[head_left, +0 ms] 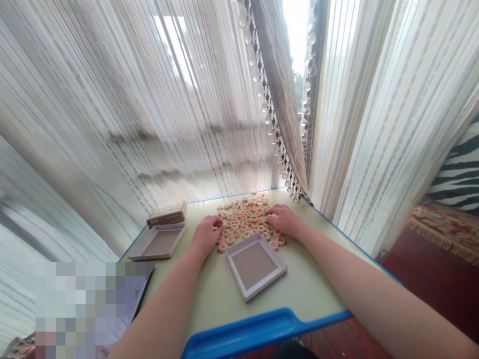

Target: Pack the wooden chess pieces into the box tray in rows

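Many round wooden Chinese chess pieces (244, 217) with red and dark characters lie in a spread on the pale table top. My left hand (206, 235) rests at the left edge of the spread, its fingers loosely bent and apart beside the nearest pieces. On the opposite side, my right hand (285, 220) reaches in with fingers apart, its tips at the pieces along the right edge. Neither hand visibly grips a piece. A shallow, square-cornered box tray (256, 267) lies on the near side of the pieces, with nothing in it.
A second shallow box tray (159, 242) lies at the left, with a brown box (166, 213) behind it. The table (310, 279) has a blue rim (243, 329). String curtains (209, 99) hang behind it, and a beaded tieback edge (280, 149) reaches the far right corner.
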`<action>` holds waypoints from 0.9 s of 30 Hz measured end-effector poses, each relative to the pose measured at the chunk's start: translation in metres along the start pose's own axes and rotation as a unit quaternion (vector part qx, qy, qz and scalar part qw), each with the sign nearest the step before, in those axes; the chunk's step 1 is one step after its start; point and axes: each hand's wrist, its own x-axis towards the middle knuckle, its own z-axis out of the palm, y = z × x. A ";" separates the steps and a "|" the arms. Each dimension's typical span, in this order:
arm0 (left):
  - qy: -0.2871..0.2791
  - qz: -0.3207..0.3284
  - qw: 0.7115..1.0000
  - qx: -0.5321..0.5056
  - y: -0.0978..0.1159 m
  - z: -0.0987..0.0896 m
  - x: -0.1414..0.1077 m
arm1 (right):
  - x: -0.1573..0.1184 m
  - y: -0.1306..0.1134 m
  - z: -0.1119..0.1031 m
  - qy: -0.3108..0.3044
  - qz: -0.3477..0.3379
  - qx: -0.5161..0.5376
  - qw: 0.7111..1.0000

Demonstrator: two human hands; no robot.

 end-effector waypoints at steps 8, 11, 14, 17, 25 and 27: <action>-0.003 -0.006 1.000 0.027 0.008 -0.003 -0.001 | -0.006 -0.021 0.010 -0.047 -0.102 -0.008 0.994; 0.013 0.027 0.999 0.026 0.013 -0.002 -0.001 | -0.007 -0.025 0.011 -0.065 -0.102 -0.018 0.993; -0.009 0.074 0.997 0.015 0.018 0.001 -0.002 | -0.008 -0.028 0.009 -0.081 -0.123 0.005 0.989; -0.074 0.116 0.990 0.012 0.024 0.004 -0.004 | -0.010 -0.034 0.006 -0.115 -0.152 0.037 0.981; -0.119 0.064 0.989 -0.053 0.028 0.000 -0.009 | -0.012 -0.037 -0.001 -0.111 -0.170 0.024 0.979; -0.129 -0.014 0.988 -0.079 0.026 -0.003 -0.007 | -0.013 -0.035 -0.001 -0.098 -0.164 0.026 0.981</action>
